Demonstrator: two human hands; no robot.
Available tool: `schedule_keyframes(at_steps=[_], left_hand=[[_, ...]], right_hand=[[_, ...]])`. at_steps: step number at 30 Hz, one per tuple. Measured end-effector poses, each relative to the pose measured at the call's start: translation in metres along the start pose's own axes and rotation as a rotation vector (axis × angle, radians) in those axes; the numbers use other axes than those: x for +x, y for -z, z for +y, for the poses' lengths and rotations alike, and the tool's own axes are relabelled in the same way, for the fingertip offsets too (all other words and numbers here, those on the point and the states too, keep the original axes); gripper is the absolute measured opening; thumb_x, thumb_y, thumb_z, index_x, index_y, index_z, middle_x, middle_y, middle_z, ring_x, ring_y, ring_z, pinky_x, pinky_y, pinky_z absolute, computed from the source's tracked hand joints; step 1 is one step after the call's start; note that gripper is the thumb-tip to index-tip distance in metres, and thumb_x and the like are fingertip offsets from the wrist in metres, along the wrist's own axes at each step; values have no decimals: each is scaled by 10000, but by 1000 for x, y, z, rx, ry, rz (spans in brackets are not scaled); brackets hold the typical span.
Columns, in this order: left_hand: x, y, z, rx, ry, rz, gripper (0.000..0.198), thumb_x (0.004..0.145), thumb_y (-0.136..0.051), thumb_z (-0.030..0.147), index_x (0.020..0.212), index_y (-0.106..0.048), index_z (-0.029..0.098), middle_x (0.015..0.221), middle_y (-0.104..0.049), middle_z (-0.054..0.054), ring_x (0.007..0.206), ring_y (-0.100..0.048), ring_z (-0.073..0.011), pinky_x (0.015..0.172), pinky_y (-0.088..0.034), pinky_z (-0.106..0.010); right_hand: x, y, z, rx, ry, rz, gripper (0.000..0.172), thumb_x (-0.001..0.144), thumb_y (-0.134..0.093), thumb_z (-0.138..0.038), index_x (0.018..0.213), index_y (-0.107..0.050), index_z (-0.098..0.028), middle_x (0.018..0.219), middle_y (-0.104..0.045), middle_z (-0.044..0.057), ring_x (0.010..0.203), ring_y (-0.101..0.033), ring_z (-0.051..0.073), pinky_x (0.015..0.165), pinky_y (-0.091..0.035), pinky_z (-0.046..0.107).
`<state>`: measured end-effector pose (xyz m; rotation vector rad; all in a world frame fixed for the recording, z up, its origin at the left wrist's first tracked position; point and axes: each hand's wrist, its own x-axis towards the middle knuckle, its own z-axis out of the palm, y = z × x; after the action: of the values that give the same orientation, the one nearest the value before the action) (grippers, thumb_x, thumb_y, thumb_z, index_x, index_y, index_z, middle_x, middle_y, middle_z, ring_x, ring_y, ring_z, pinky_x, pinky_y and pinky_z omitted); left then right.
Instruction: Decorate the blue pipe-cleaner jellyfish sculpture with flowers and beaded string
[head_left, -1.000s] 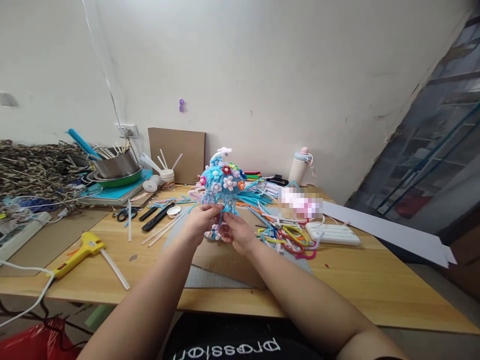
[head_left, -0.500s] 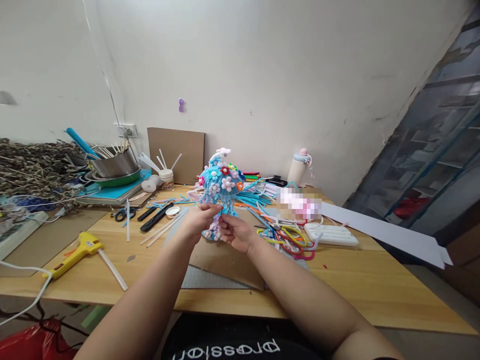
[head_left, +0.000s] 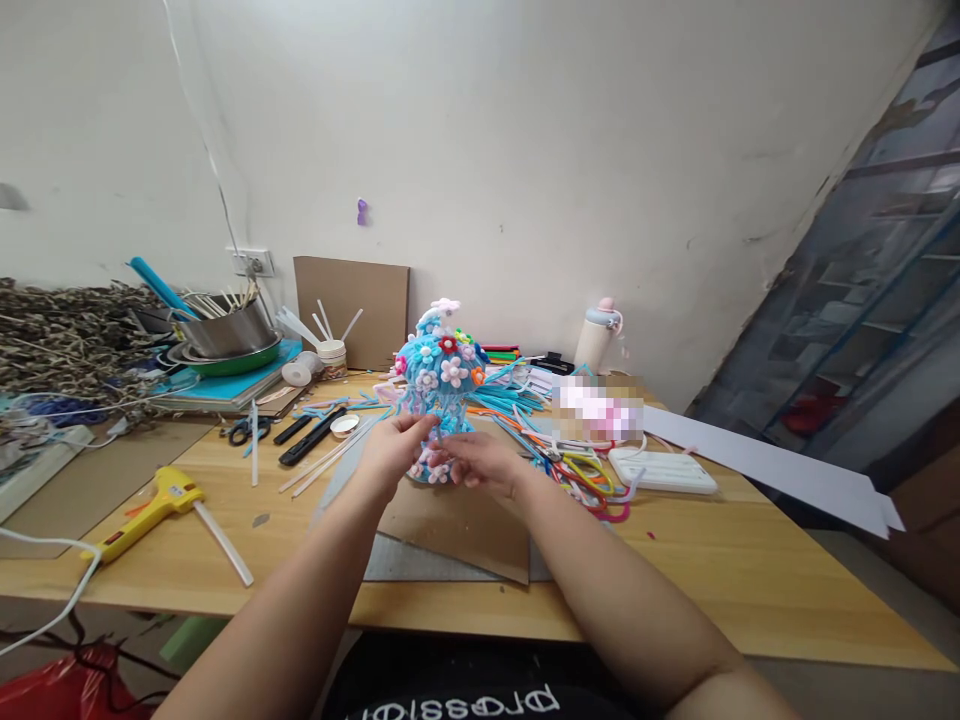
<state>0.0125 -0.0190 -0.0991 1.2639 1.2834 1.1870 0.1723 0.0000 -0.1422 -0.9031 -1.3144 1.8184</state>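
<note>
A blue fuzzy pipe-cleaner ornament [head_left: 442,365] stands upright in front of me, shaped like a dome with curly strands hanging beneath it. Many-coloured flowers cover the dome, and pale pink flowers sit around its base. My left hand [head_left: 396,452] is closed at the ornament's left front, thumb and forefinger pinching a blue hanging strand. From the right, my right hand [head_left: 484,462] reaches the same low strands with its fingers pinched together; its fingertips meet close to the left ones. What exactly lies between the right fingers is too small to make out.
Under the ornament lies a cardboard sheet [head_left: 457,525]. Loose pipe cleaners [head_left: 517,390] and scissors [head_left: 589,470] are to the right, near a white case [head_left: 664,470]. A yellow glue gun [head_left: 154,510], a black cutter [head_left: 311,438] and a metal bowl [head_left: 229,330] are leftward. Behind stands a bottle [head_left: 596,335].
The ornament has shifted slightly left. My right hand has turned flatter, its fingers reaching further across the lower strands, while my left hand stays pinched almost in place.
</note>
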Motion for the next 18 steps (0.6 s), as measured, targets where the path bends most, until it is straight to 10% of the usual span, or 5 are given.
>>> schedule_keyframes(at_steps=[9, 18], left_hand=[[-17, 33, -17, 254, -365, 432, 315, 769, -602, 419, 947, -696, 177, 671, -591, 10, 527, -479, -111, 510, -351, -222], [-3, 38, -13, 215, -457, 512, 297, 772, -606, 353, 1006, -638, 173, 790, -584, -3, 604, -505, -110, 544, -385, -218]], right_hand=[[-30, 47, -41, -569, 16, 134, 227, 731, -711, -355, 624, -697, -155, 690, -718, 46, 383, -557, 87, 326, -284, 178], [22, 57, -21, -347, 359, 322, 324, 674, -718, -338, 956, -669, -188, 884, -675, 19, 672, -551, 103, 508, -352, 196]])
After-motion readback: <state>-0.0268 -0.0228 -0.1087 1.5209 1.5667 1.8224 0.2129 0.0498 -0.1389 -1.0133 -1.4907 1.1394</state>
